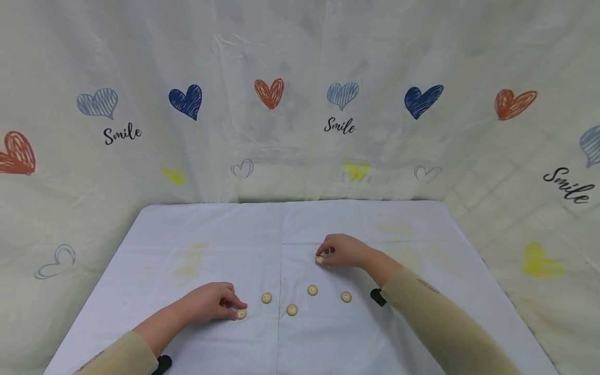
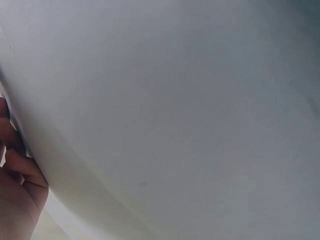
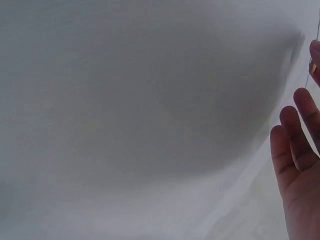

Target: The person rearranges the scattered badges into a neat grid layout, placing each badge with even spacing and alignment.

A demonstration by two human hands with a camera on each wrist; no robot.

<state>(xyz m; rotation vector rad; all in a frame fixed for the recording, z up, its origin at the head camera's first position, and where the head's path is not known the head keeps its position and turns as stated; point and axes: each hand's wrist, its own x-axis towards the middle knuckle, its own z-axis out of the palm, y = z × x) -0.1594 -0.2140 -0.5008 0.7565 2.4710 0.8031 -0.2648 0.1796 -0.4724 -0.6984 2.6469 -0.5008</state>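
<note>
Fingers point(image 1: 233, 298) of both hands point(image 1: 206, 304) point(image 1: 348, 251) pinch buttons point(image 1: 241, 314) point(image 1: 319, 259); head view alone shows four more point(image 1: 266, 298) point(image 1: 292, 310) point(image 1: 312, 290) point(image 1: 346, 297).

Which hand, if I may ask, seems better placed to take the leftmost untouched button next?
Probably the left hand: it pinches the lower-left button close to the leftmost untouched button, while the right hand, pinching the upper-right button, is farther away.
</note>
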